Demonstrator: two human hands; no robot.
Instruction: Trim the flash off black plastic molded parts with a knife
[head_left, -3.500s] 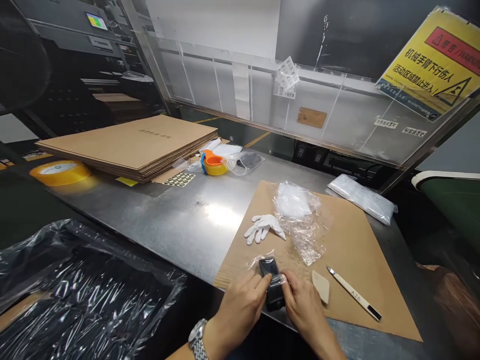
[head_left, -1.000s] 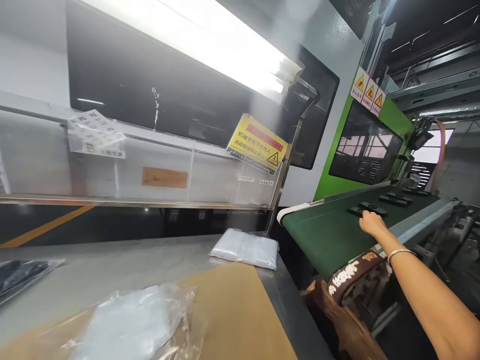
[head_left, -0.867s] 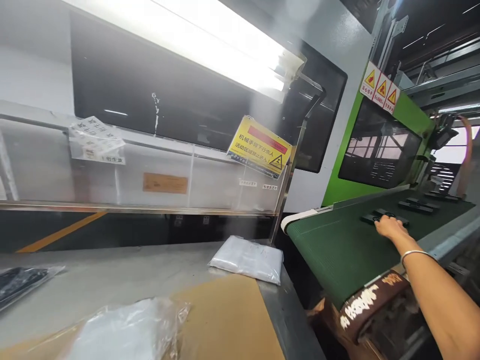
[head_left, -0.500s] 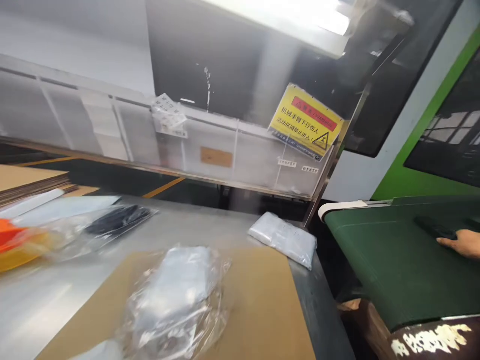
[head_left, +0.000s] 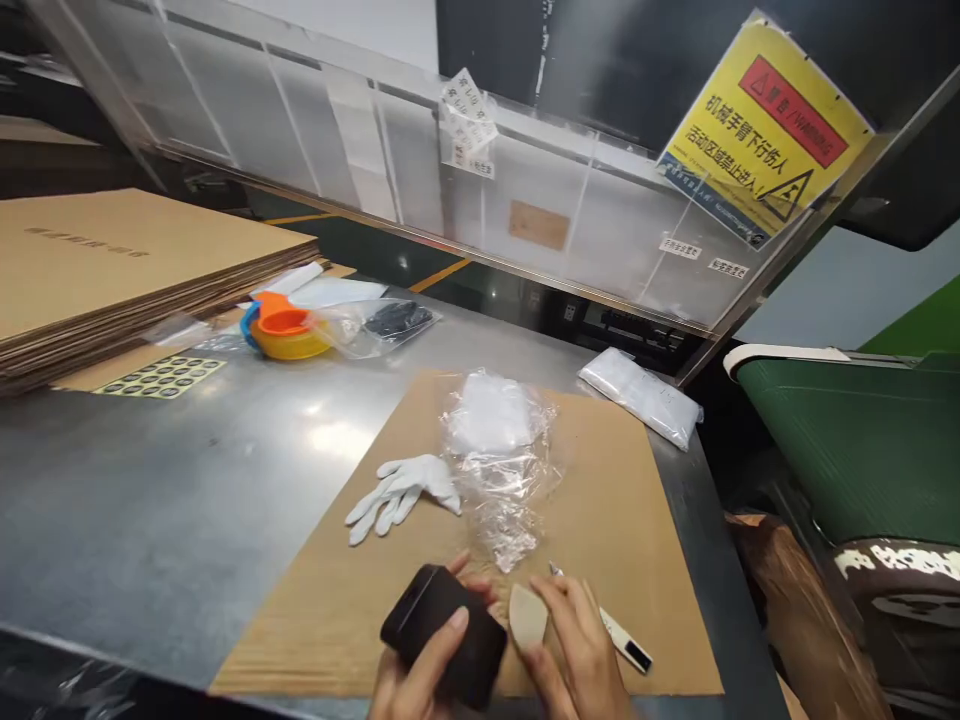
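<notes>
My left hand (head_left: pixel 424 670) is wrapped round a black, box-shaped plastic part (head_left: pixel 450 632), thumb on its near face and fingertips showing behind it. In my right hand (head_left: pixel 581 640) a small beige pad (head_left: pixel 527 617), like a piece of sponge, is pinched between thumb and fingers, close beside the black part but apart from it. A slim white tool with a dark end (head_left: pixel 626 642), perhaps a utility knife, lies partly hidden behind the right hand. Both hands are over a brown cardboard sheet (head_left: pixel 615 520). Beyond them are a white glove (head_left: pixel 405 490) and a clear plastic bag with white contents (head_left: pixel 499 430).
A metal table (head_left: pixel 187 510) carries stacked cardboard (head_left: pixel 150 260), orange and yellow bins (head_left: pixel 289 335), a sticker sheet (head_left: pixel 161 377) and a white wrapped packet (head_left: pixel 641 395). A green conveyor belt (head_left: pixel 862 440) stands at right. Behind runs a clear panel with a yellow warning sign (head_left: pixel 765 130).
The view has swung down and left. A hand reaching to a dark object on the conveyor at right was visible before; now both hands are over the cardboard, holding the black part and beige pad.
</notes>
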